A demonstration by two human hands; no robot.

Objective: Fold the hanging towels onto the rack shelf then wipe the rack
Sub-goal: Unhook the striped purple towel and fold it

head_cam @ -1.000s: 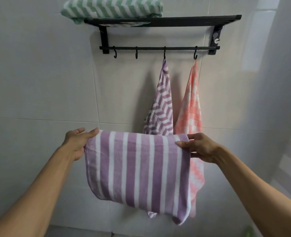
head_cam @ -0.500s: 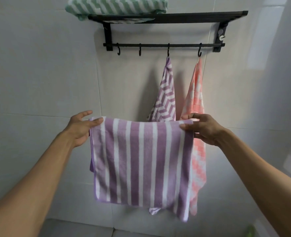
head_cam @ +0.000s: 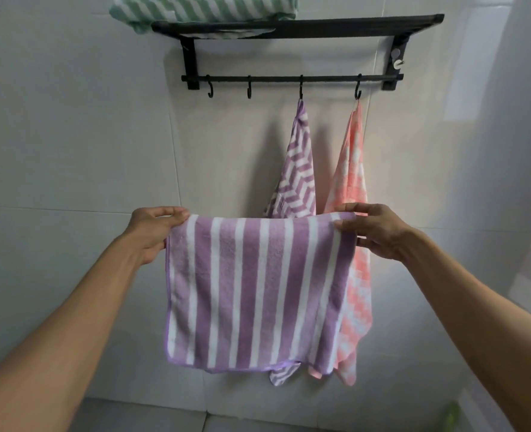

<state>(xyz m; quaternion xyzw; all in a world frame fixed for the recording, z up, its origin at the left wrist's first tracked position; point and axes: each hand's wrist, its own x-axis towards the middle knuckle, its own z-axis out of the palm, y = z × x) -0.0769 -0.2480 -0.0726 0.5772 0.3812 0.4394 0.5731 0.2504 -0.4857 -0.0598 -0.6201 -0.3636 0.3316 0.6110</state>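
A purple-and-white striped towel (head_cam: 258, 291) hangs folded in half between my hands. My left hand (head_cam: 152, 232) pinches its top left corner and my right hand (head_cam: 376, 232) pinches its top right corner. Above, a black wall rack (head_cam: 320, 26) carries a folded green zigzag towel (head_cam: 202, 7) at the left end of its shelf. From the rack's hook bar (head_cam: 289, 78) hang a purple zigzag towel (head_cam: 295, 169) and a pink checked towel (head_cam: 351, 169), both partly hidden behind the striped towel.
Two hooks (head_cam: 209, 88) on the left of the bar carry nothing. White tiled walls surround the rack, with a corner wall (head_cam: 507, 151) close on the right. The shelf's right part (head_cam: 382, 21) is bare.
The striped towel has straightened and hangs flat, its lower edge settling. My hands hold it at about the same height below the rack.
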